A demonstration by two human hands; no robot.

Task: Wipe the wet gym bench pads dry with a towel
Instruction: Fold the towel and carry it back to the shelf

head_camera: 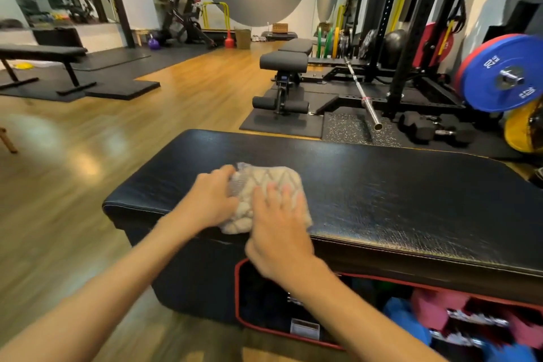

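A cream knitted towel (261, 185) lies bunched on the left part of a black, shiny bench pad (396, 194) right in front of me. My left hand (213, 198) grips the towel's left edge with curled fingers. My right hand (279, 225) lies flat on top of the towel with its fingers spread, pressing it onto the pad near the front edge. Both hands are blurred. The pad to the right of the towel shows a streaky sheen.
Under the pad is a storage space with pink and blue dumbbells (435, 311). Beyond stand an adjustable bench (283, 63), a barbell (363, 94), black dumbbells (423, 126), a rack with blue plates (505, 73) and a flat bench (41, 53) at the far left. Wooden floor lies to the left.
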